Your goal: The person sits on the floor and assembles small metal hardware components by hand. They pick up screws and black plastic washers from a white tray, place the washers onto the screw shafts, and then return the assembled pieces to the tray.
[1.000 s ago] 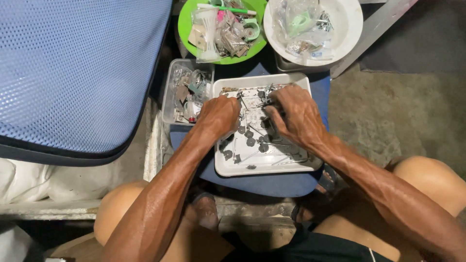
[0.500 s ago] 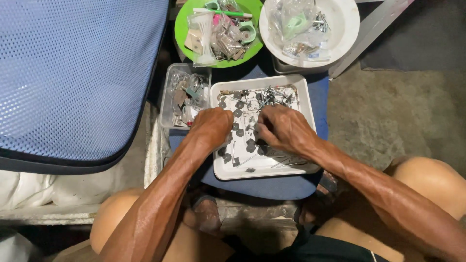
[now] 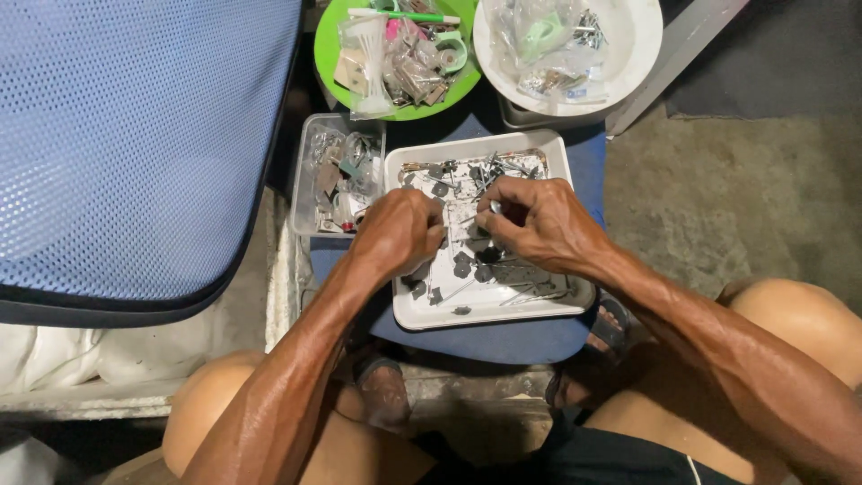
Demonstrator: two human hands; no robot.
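Observation:
A white square tray rests on a blue stool top between my knees. It holds several dark washers, nails and screws. My left hand hovers over the tray's left half with its fingers curled in; what it holds is hidden. My right hand is over the tray's middle, its fingertips pinched on a small shiny metal piece. The two hands nearly meet above the tray.
A clear plastic box of small parts sits left of the tray. Behind are a green bowl with bagged bits and a white bowl with plastic bags. A blue mesh chair back fills the left. Concrete floor lies to the right.
Both hands have drawn back toward me from the tray's far end and come closer together. The right fingers now pinch a small metal piece.

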